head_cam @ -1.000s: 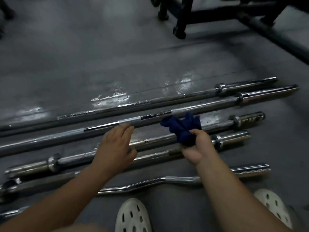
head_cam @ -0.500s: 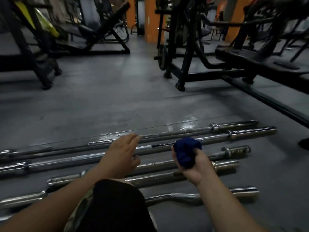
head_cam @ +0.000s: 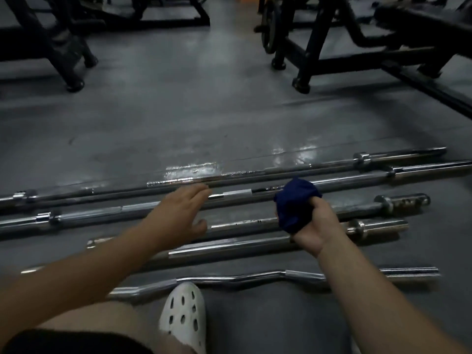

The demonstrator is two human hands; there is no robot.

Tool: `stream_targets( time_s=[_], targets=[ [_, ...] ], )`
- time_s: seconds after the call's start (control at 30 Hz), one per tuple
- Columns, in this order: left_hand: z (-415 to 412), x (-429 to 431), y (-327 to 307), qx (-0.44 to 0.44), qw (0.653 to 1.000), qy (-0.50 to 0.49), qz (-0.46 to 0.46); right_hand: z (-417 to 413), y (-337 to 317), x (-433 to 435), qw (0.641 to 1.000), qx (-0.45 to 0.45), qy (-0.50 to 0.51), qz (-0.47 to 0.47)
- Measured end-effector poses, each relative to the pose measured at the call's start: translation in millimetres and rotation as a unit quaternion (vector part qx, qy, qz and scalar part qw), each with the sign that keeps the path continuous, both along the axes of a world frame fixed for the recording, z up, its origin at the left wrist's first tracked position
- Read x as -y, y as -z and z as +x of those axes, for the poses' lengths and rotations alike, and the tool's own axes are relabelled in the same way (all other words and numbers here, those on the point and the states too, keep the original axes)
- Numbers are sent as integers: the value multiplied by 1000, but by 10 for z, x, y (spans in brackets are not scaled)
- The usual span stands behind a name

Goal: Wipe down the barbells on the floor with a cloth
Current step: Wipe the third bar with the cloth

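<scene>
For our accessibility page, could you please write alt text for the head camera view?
A person's right hand grips a bunched dark blue cloth above a row of long chrome barbells lying on a grey gym floor, while the open left hand reaches toward them. A white perforated clog shows below; black machine frames stand behind.

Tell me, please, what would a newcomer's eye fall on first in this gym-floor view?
Most likely the row of chrome barbells lying side by side across the dark floor, with a wavy curl bar nearest the person. Next comes the bunched dark-blue cloth gripped in the right hand above the middle bars, while the left hand reaches out open over them. A white perforated clog sits at the bottom centre.
</scene>
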State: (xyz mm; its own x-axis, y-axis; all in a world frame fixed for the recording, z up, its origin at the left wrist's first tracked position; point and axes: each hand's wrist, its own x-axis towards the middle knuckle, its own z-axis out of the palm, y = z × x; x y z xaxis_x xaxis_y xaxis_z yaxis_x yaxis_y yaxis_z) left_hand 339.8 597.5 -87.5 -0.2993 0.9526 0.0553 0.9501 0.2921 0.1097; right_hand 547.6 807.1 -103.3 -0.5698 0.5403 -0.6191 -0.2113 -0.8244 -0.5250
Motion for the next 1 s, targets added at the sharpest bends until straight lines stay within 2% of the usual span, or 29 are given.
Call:
stream_targets(
  time_s=[0.13, 0.2, 0.23, 0.27, 0.3, 0.33, 0.37, 0.43, 0.47, 0.5, 0.57, 0.67, 0.77, 0.87, 0.93, 1.0],
  targets=[
    [-153, -284, 627, 51, 998, 9, -26, -250, 509, -135, 998, 59, -17, -29],
    [-196, -385, 922, 77, 996, 7, -37, -386, 766, -203, 990, 138, -36, 13],
    [-215, -427, 1056, 91, 995, 5, -45, -441, 900, -249, 974, 203, -67, 71],
    [-235, -464, 1178, 107, 993, 3, -54, -490, 994, -292, 942, 278, -114, 149],
    [-262, -498, 1285, 120, 991, 2, -61, -540, 1075, -344, 887, 355, -161, 246],
    [-295, -525, 1381, 130, 989, 0, -69, -582, 1156, -400, 814, 422, -184, 354],
    [-332, -545, 1463, 136, 988, -1, -74, -627, 1199, -458, 737, 452, -196, 462],
    [-417, -570, 1579, 146, 986, 0, -81, -720, 1273, -525, 605, 419, -272, 620],
    [-464, -581, 1616, 152, 985, -1, -83, -746, 1330, -552, 553, 391, -328, 658],
    [-510, -586, 1653, 156, 984, -3, -86, -759, 1388, -573, 525, 381, -358, 671],
    [-582, -596, 1708, 156, 984, -8, -90, -757, 1468, -591, 512, 393, -342, 683],
    [-654, -663, 1801, 145, 985, -2, -97, -786, 1555, -505, 437, 342, -346, 756],
    [-682, -729, 1920, 144, 984, -6, -107, -812, 1706, -425, 448, 354, -367, 734],
    [-678, -738, 2051, 154, 982, -24, -111, -776, 1891, -333, 415, 348, -436, 719],
    [-682, -694, 2127, 153, 980, -34, -120, -732, 2013, -347, 438, 350, -408, 721],
    [-683, -631, 2173, 143, 982, -32, -122, -670, 2099, -418, 461, 392, -334, 723]
  ],
)
